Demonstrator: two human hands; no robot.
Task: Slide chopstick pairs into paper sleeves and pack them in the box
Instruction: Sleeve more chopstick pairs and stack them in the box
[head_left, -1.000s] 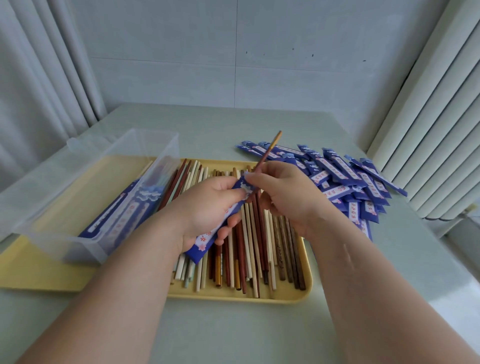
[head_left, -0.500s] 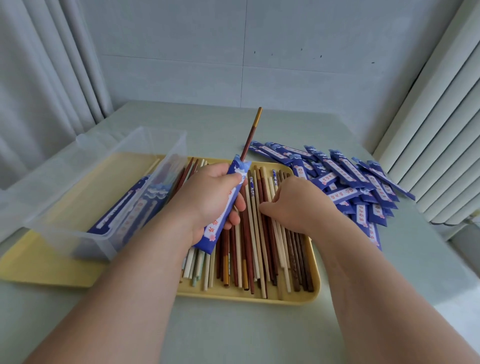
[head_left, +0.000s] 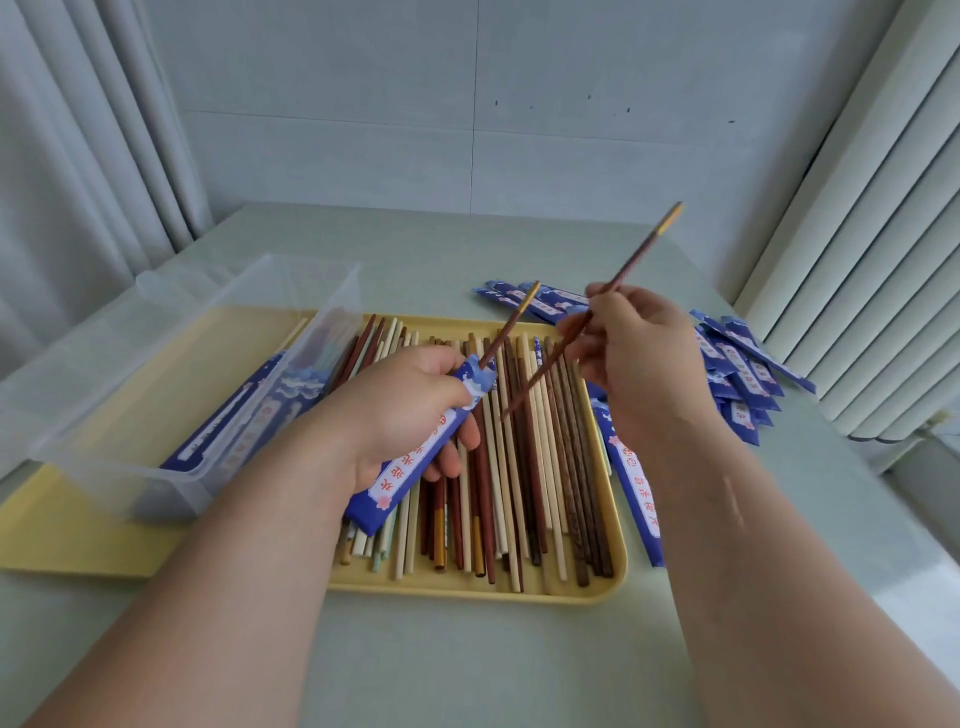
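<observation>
Box (head_left: 130, 488) walls left, sleeve pile (head_left: 743, 379) right; near table strip (head_left: 467, 665) apparently passable.

bright, soft, even light; faint shadows on the counter (head_left: 467, 649); wide-angle bowing at edges; slight blur on the raised chopstick (head_left: 638, 254).

Blue paper sleeve (head_left: 415, 457), white label, red characters: gripped in left hand (head_left: 405, 410), tilted, mouth up-right.
Red-brown chopstick (head_left: 506, 332), yellow tip: partly inside sleeve, top end protruding.
Matching chopstick (head_left: 643, 249): pinched in right hand (head_left: 639, 358), in air, slanted, lower tip just right of sleeve mouth, not inside.
Loose chopsticks (head_left: 519, 493), brown, cream, pale green: side by side in yellow tray (head_left: 467, 587).
Sleeve heap (head_left: 737, 379): on table right of tray.
Clear plastic box (head_left: 156, 364): left of loose chopsticks, blue sleeves lying inside.
</observation>
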